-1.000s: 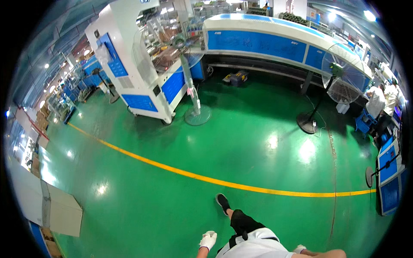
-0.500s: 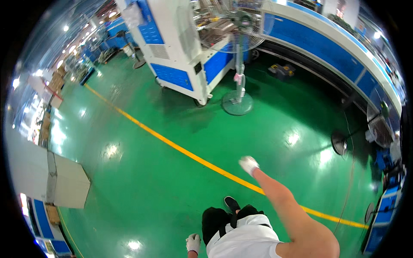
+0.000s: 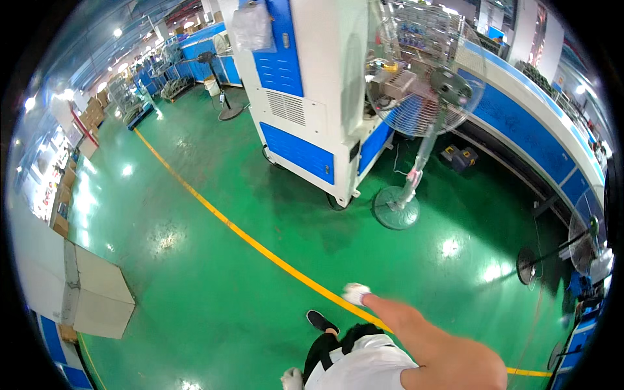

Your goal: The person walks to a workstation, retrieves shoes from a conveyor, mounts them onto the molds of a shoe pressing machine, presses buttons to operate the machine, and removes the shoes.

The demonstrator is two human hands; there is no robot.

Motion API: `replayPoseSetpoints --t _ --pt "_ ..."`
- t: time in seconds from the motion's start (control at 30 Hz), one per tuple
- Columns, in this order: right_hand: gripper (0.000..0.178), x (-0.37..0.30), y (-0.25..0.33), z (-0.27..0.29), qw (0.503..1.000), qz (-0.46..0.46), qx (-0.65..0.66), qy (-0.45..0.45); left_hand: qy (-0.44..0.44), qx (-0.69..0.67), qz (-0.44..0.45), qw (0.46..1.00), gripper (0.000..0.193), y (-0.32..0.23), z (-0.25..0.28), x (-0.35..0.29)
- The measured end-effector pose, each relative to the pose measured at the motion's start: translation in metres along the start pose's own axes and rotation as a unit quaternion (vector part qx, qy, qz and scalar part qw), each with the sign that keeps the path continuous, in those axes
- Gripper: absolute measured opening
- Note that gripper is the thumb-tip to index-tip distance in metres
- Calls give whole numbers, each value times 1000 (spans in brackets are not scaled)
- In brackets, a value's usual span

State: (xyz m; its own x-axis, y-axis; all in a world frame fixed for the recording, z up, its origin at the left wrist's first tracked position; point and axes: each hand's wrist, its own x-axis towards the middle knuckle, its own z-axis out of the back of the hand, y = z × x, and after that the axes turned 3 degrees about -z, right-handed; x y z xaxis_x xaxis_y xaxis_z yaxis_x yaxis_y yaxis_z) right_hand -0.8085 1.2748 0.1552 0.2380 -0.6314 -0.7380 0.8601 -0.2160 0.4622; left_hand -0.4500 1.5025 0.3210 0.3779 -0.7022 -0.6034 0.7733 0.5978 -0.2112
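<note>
My right hand [image 3: 355, 294], in a white glove, hangs at the end of my bare forearm over the green floor. It is beside the yellow floor line [image 3: 286, 265]; the fingers are small and blurred, and no object shows in it. At the lower edge, my left hand [image 3: 292, 378] also wears a white glove and hangs next to my dark trouser leg. The picture's edge cuts it off, and its fingers are hard to make out. Neither hand touches anything around it. A dark shoe [image 3: 322, 321] shows below me, on the floor near the line.
Ahead stands a white and blue machine cabinet [image 3: 296, 153] on casters. A pedestal fan [image 3: 426, 153] with a round base is beside it. Another fan [image 3: 582, 237] is at the right. A long blue and white machine [image 3: 520, 130] runs behind. A pale box-shaped cabinet [image 3: 101, 292] stands left.
The cabinet and fan ahead appear nearer and lower in view. My right hand has swung left and down in the picture, and my left hand has dropped toward the lower edge. One foot has stepped forward.
</note>
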Motion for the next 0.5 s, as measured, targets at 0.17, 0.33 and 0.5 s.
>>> replayPoseSetpoints --t 0.17,0.33,0.5 --pt "38 -6 -104 -87 982 -183 -42 -9 -3 -124 28 992 50 -19 90 135" --pt "27 18 -92 -83 811 -407 379 182 41 -41 40 998 47 -76 147 264" --pt "35 161 -39 -13 820 -424 314 221 165 44 -13 985 42 -75 146 410"
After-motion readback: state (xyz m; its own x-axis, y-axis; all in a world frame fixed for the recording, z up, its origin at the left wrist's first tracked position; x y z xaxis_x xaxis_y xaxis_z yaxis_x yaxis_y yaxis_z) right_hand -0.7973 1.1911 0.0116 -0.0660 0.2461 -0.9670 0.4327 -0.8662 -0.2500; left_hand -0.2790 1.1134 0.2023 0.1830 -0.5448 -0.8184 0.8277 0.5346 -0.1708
